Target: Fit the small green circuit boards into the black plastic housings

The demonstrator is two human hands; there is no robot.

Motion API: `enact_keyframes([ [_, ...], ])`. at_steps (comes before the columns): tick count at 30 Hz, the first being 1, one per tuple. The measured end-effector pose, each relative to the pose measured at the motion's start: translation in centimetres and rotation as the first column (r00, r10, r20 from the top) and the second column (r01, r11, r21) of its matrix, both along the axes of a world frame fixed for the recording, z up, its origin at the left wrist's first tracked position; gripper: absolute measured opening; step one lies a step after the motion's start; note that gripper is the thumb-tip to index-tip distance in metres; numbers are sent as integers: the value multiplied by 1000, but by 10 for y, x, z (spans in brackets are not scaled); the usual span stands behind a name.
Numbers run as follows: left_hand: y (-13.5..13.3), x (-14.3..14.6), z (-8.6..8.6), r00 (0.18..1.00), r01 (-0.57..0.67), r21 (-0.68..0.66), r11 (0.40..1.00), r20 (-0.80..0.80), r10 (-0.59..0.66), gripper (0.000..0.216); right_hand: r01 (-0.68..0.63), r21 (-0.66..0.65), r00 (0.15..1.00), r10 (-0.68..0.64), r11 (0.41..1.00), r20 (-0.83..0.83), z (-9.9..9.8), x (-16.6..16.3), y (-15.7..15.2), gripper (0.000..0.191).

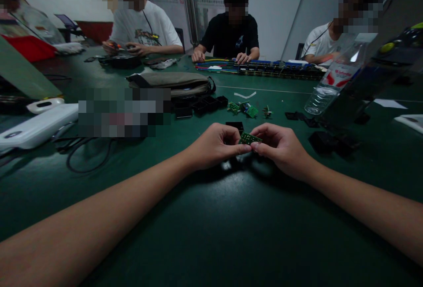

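Observation:
A small green circuit board is pinched between both of my hands just above the dark green table. My left hand curls its fingers round the board's left end. My right hand grips the right end with thumb and fingers. Something dark sits under the board between my hands; I cannot make it out. Several more small green boards lie on the table just beyond my hands, next to a small black part.
Black plastic parts lie mid-table, more at right. A plastic water bottle leans at right. A grey pouch, white devices and a cable sit left. Three people work at the far edge.

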State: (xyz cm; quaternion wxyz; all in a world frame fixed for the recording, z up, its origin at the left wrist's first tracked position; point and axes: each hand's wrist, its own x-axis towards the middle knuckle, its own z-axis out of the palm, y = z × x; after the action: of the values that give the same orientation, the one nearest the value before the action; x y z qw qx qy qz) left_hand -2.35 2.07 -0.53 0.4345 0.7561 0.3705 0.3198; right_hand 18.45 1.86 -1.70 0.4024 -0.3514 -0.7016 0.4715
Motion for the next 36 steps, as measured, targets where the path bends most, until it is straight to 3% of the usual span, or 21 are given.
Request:
enact_keyframes([
  [17, 0, -1, 1, 998, -17, 69, 997, -55, 21, 38, -4, 31, 998, 2, 1000, 66, -1, 0, -2, 21],
  [36, 0, 0, 1, 1000, 5, 43, 999, -25, -4, 41, -4, 20, 1000, 4, 1000, 17, 1, 1, 0, 24],
])
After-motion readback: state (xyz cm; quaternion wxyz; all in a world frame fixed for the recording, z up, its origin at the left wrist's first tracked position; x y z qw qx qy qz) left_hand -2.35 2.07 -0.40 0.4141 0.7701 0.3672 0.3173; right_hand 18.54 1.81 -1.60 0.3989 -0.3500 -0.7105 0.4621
